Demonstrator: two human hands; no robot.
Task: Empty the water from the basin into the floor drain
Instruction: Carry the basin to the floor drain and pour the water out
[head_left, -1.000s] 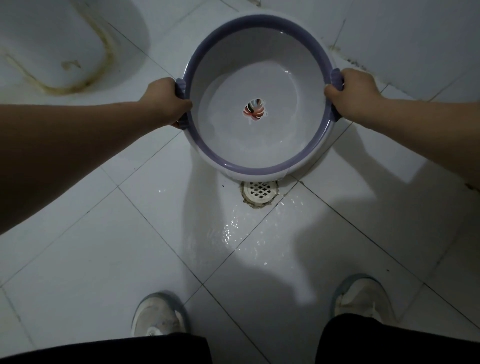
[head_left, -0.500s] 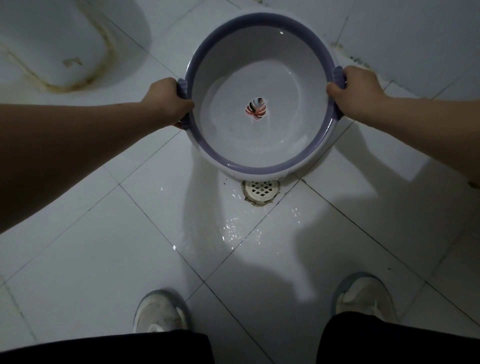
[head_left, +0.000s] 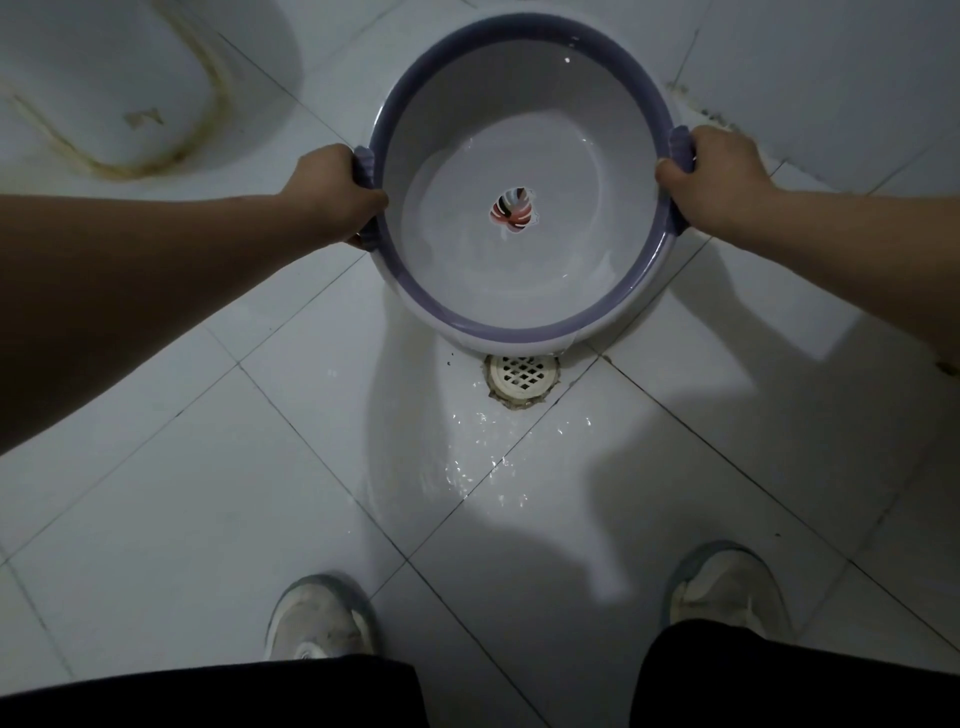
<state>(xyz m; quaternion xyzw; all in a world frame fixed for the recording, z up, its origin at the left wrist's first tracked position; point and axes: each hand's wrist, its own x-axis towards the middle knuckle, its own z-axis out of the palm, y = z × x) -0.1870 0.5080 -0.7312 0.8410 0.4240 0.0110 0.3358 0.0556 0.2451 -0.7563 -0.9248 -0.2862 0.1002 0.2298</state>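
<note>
Currently left hand (head_left: 340, 195) and right hand (head_left: 719, 179) each clamp a side handle of the basin (head_left: 519, 312), held over the floor drain (head_left: 521, 375). Shallow water (head_left: 519, 291) pools at its near side. Floor (head_left: 208, 493) wet beside drain.

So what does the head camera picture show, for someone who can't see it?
Two hands, left hand and right hand, tilt a white basin with little water over a floor drain. Wet tiles shine nearby.
</note>
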